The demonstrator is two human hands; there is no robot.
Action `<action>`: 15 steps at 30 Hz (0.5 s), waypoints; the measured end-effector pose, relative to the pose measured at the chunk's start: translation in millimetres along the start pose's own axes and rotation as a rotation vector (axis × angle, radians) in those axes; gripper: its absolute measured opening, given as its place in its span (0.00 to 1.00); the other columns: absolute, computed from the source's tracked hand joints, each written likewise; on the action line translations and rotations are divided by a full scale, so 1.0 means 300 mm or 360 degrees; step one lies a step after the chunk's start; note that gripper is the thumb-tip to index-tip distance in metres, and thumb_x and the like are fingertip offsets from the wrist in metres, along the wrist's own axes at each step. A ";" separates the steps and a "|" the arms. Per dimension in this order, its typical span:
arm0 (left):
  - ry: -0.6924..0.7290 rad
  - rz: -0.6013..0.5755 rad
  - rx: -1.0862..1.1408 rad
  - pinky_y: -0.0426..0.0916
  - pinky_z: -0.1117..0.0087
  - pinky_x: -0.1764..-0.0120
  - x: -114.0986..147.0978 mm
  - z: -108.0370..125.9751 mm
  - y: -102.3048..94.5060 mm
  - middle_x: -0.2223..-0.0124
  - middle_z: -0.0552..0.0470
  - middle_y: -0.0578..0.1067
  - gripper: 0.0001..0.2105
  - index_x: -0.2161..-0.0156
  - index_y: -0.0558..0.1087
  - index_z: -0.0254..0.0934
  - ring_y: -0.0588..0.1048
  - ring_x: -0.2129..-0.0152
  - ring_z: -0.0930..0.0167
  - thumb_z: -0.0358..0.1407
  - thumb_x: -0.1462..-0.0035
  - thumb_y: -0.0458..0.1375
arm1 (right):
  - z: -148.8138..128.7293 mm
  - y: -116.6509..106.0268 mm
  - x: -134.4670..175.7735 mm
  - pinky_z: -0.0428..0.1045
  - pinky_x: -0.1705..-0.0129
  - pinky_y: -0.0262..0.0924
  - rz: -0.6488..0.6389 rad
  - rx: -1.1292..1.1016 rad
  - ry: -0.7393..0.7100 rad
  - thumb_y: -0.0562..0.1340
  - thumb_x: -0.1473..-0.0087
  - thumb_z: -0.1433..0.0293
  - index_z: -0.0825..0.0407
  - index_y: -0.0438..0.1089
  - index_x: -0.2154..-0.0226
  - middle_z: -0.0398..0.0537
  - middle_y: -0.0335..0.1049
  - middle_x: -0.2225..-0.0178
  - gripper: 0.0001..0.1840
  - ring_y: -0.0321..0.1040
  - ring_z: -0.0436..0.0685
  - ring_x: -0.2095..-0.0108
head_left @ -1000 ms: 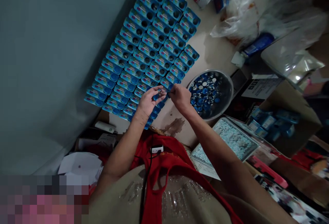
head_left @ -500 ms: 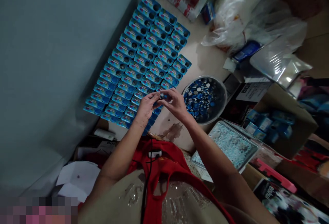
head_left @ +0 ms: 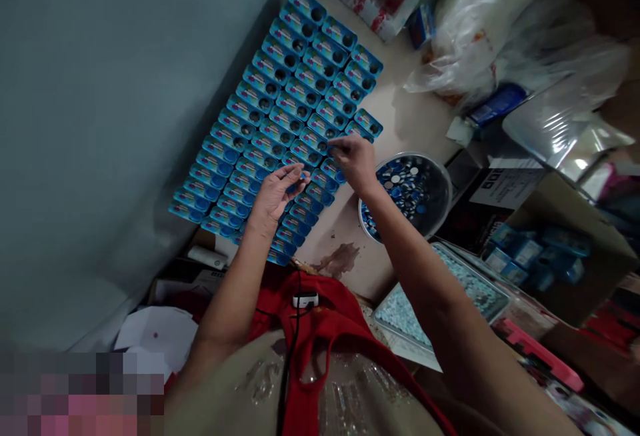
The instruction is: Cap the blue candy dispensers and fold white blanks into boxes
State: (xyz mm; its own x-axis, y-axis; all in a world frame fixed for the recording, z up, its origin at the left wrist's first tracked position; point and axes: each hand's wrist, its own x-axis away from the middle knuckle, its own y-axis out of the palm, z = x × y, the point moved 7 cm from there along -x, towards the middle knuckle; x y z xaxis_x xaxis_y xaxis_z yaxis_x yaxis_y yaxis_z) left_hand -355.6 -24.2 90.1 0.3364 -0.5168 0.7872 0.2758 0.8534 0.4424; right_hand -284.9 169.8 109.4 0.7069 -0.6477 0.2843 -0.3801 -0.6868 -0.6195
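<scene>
From the head view, we look down on rows of blue rectangular cases with printed fronts [head_left: 285, 119], set side by side on a pale tabletop [head_left: 395, 129]. The nearer cases show blue round ends; most farther ones show dark ones.

Our left hand [head_left: 280, 193] is over the nearer rows, palm turned inward, thumb and fingers curled to a narrow gap; we cannot tell whether something small sits between the tips. Our right hand [head_left: 357, 159] is at the right edge of the rows, its fingers bunched close over a case; we cannot tell whether they grip or touch anything.

Just beside our right wrist stands a round, shiny bowl [head_left: 447, 193] of small blue and white discs [head_left: 400, 189]. Nearer us, partly behind our right forearm, lies a clear rectangular tray [head_left: 475, 272] of pale blue bits [head_left: 403, 309].
</scene>
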 end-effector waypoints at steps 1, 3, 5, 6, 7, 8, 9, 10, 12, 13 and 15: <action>0.0011 0.0021 0.0009 0.76 0.77 0.62 0.005 0.010 -0.010 0.65 0.49 0.83 0.06 0.61 0.81 0.33 0.82 0.68 0.74 0.28 0.44 0.71 | -0.019 0.006 -0.026 0.54 0.53 0.67 0.0026 0.0236 -0.0050 0.63 0.46 0.70 0.50 0.80 0.62 0.49 0.78 0.63 0.11 0.74 0.60 0.59; 0.0032 0.0039 0.0016 0.76 0.77 0.61 0.014 0.025 -0.023 0.64 0.50 0.83 0.06 0.60 0.81 0.33 0.82 0.67 0.75 0.27 0.44 0.71 | -0.045 0.025 -0.062 0.55 0.53 0.65 0.0039 0.0589 -0.0074 0.63 0.48 0.74 0.50 0.79 0.65 0.50 0.78 0.62 0.09 0.73 0.62 0.58; 0.0049 0.0023 0.0019 0.77 0.76 0.58 0.018 0.034 -0.029 0.64 0.52 0.83 0.07 0.60 0.82 0.34 0.82 0.66 0.74 0.26 0.45 0.71 | -0.054 0.043 -0.084 0.54 0.55 0.64 0.0017 0.0794 -0.0062 0.63 0.47 0.74 0.50 0.77 0.67 0.51 0.78 0.61 0.07 0.73 0.62 0.58; 0.0055 0.0002 0.0023 0.77 0.75 0.57 0.018 0.035 -0.029 0.64 0.53 0.83 0.08 0.60 0.83 0.34 0.82 0.66 0.74 0.26 0.45 0.71 | -0.052 0.050 -0.095 0.54 0.56 0.63 0.0010 0.0854 -0.0049 0.63 0.47 0.74 0.50 0.76 0.67 0.51 0.78 0.60 0.06 0.72 0.61 0.58; 0.0057 -0.0024 0.0027 0.77 0.75 0.56 0.015 0.034 -0.029 0.65 0.53 0.82 0.08 0.59 0.83 0.35 0.83 0.66 0.74 0.26 0.46 0.71 | -0.044 0.055 -0.108 0.54 0.56 0.63 0.0000 0.0892 -0.0029 0.64 0.47 0.73 0.50 0.75 0.67 0.51 0.78 0.61 0.04 0.72 0.61 0.59; 0.0056 -0.0050 0.0028 0.77 0.74 0.56 0.010 0.031 -0.028 0.65 0.54 0.82 0.09 0.59 0.83 0.35 0.83 0.65 0.73 0.26 0.46 0.71 | -0.031 0.060 -0.125 0.54 0.56 0.63 -0.0017 0.0912 -0.0005 0.65 0.48 0.72 0.50 0.75 0.67 0.51 0.77 0.62 0.03 0.71 0.61 0.59; 0.0055 -0.0073 0.0029 0.77 0.74 0.55 0.004 0.027 -0.027 0.64 0.54 0.82 0.09 0.59 0.83 0.35 0.83 0.65 0.73 0.26 0.46 0.71 | -0.016 0.065 -0.144 0.55 0.56 0.63 -0.0039 0.0919 0.0020 0.66 0.48 0.71 0.49 0.74 0.67 0.50 0.77 0.63 0.03 0.71 0.62 0.59; 0.0052 -0.0085 0.0032 0.77 0.73 0.55 -0.002 0.022 -0.027 0.64 0.54 0.82 0.09 0.59 0.83 0.36 0.83 0.65 0.73 0.26 0.46 0.71 | 0.000 0.070 -0.167 0.55 0.56 0.63 -0.0063 0.0916 0.0043 0.68 0.49 0.70 0.49 0.74 0.68 0.49 0.76 0.65 0.03 0.71 0.62 0.59; 0.0037 -0.0084 0.0059 0.77 0.73 0.55 -0.011 0.010 -0.024 0.64 0.53 0.82 0.10 0.59 0.83 0.35 0.83 0.65 0.73 0.25 0.47 0.72 | 0.024 0.079 -0.216 0.57 0.57 0.64 -0.0115 0.0892 0.0070 0.71 0.52 0.69 0.49 0.73 0.71 0.48 0.75 0.67 0.07 0.71 0.64 0.60; 0.0026 -0.0068 0.0085 0.77 0.74 0.56 -0.012 0.004 -0.023 0.64 0.53 0.82 0.10 0.59 0.82 0.35 0.83 0.66 0.73 0.24 0.48 0.71 | 0.027 0.082 -0.238 0.58 0.57 0.65 -0.0132 0.0874 0.0075 0.73 0.54 0.68 0.49 0.72 0.72 0.48 0.75 0.67 0.09 0.72 0.64 0.60; 0.0000 -0.0020 0.0148 0.76 0.76 0.59 -0.007 -0.005 -0.018 0.66 0.53 0.81 0.10 0.61 0.81 0.34 0.82 0.67 0.74 0.22 0.48 0.71 | 0.015 0.080 -0.265 0.58 0.57 0.65 -0.0148 0.0844 0.0093 0.75 0.56 0.70 0.49 0.72 0.74 0.48 0.75 0.68 0.11 0.72 0.65 0.60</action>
State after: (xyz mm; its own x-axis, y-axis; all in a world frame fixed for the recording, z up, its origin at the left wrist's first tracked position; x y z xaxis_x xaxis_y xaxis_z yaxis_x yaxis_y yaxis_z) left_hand -356.4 -27.8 85.3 0.3334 -0.5273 0.7815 0.1951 0.8496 0.4900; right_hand -347.4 206.2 68.7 0.6830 -0.6197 0.3866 0.0464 -0.4914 -0.8697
